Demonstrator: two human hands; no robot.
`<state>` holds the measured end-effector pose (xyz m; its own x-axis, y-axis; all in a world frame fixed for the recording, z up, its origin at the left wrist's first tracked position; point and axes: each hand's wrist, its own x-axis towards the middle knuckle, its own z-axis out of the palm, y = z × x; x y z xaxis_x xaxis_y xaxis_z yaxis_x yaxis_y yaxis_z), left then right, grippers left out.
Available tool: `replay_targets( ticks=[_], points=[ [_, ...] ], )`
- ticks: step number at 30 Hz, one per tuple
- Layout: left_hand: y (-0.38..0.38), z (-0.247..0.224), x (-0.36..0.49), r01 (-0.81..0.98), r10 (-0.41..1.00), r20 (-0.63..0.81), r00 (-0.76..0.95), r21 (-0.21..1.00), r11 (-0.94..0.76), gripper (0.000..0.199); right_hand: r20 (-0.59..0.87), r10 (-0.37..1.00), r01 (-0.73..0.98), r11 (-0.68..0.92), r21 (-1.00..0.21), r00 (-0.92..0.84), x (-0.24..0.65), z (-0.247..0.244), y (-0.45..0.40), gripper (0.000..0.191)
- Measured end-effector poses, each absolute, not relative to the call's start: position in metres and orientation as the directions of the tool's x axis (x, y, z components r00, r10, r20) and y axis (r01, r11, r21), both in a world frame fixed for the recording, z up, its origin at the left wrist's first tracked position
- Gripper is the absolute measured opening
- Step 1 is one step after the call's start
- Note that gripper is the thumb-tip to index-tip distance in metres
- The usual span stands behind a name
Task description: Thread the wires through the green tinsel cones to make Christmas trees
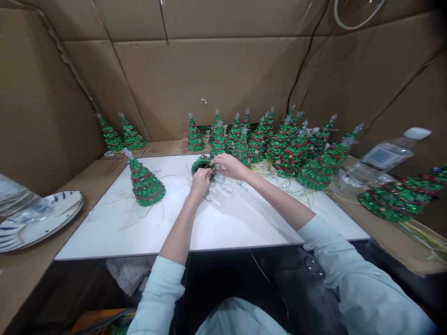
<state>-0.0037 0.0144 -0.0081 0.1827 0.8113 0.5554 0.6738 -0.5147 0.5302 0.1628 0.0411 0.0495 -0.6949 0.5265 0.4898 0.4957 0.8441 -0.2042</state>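
Pale sleeves [366, 284] are nearest; beyond them, at the far middle of a white board [230, 228], the left hand [201, 182] and right hand [228, 166] bend their fingertips close together at a tipped green tree's [199, 160] open base, though I cannot tell what they pinch. Cardboard walls [216, 79] enclose the board, other trees [256, 142] crowding far right.

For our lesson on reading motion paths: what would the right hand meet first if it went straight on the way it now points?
Probably the green tree whose hollow base faces the person, just ahead of the right hand, though depth is unclear and the left hand, close by, might come first.
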Motion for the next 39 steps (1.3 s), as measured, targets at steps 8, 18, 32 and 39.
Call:
replay_targets(
  ticks=[8,18,32,39],
  points=[
    [0.011,-0.004,-0.003,0.670,0.812,0.548,0.202,0.527,-0.522,0.028,0.532,0.634,0.571,0.762,-0.307,-0.560,0.158,0.032,0.051,0.016],
    [0.011,-0.002,-0.002,0.660,0.831,0.536,0.146,0.572,-0.486,0.030,0.637,0.629,0.590,0.742,-0.320,-0.445,0.147,0.020,0.042,0.017],
    [0.012,0.001,0.002,0.637,0.893,0.416,0.172,0.645,-0.423,0.029,0.531,0.800,0.461,0.597,-0.656,-0.279,0.152,0.008,0.041,0.010],
    [0.017,-0.001,0.000,0.514,0.916,0.378,0.136,0.763,-0.392,0.028,0.495,0.843,0.342,0.538,-0.771,-0.211,0.153,0.010,0.040,0.018]
  ],
)
